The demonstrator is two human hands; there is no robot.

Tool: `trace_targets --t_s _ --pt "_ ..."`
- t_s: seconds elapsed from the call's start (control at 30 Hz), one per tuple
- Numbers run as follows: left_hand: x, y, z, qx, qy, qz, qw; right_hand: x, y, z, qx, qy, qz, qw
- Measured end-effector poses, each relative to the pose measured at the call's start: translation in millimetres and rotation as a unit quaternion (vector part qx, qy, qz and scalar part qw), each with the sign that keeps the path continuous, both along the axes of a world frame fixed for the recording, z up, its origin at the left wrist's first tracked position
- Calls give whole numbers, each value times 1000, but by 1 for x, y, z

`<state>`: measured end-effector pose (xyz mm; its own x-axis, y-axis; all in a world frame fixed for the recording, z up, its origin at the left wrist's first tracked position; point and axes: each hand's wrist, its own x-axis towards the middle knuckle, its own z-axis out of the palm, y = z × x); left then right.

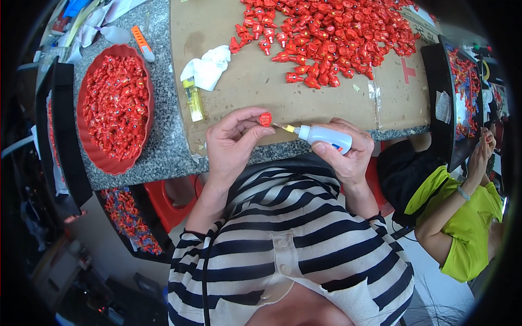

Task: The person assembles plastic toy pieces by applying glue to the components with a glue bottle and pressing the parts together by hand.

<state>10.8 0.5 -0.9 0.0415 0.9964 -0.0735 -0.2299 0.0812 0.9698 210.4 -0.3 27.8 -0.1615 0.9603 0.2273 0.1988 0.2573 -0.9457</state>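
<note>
Between the thumb and fingers of my left hand point(234, 133) is a small red plastic piece point(265, 119), held above the near edge of the cardboard. My right hand point(350, 149) is wrapped round a small white squeeze bottle point(326, 139) with a yellow collar and a thin nozzle. The bottle lies nearly level, and its tip points left, close beside the red piece. Whether the tip touches the piece I cannot tell. Farther off on the cardboard point(239, 108) is a big heap of similar red pieces point(337, 38).
A scalloped red tray point(87, 149) full of red pieces stands at the left, near an orange-handled cutter point(142, 43). Crumpled white tissue point(207, 68) and a yellow see-through container point(193, 100) lie on the cardboard. At the right sits a co-worker in a lime shirt point(462, 228), beside a black-edged bin point(437, 98).
</note>
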Motion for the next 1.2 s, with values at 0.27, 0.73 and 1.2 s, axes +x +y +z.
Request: trace_targets --t_s 0.27,0.73,1.2 --pt "0 0 0 3 3 -4 1000 1 1 -1 12 -2 -8 1000" --pt "-3 -1 1 -5 15 -30 999 0 2 0 17 -6 -6 1000" --pt "-2 -1 0 -13 21 -15 1000 -3 4 -1 8 -2 -16 1000"
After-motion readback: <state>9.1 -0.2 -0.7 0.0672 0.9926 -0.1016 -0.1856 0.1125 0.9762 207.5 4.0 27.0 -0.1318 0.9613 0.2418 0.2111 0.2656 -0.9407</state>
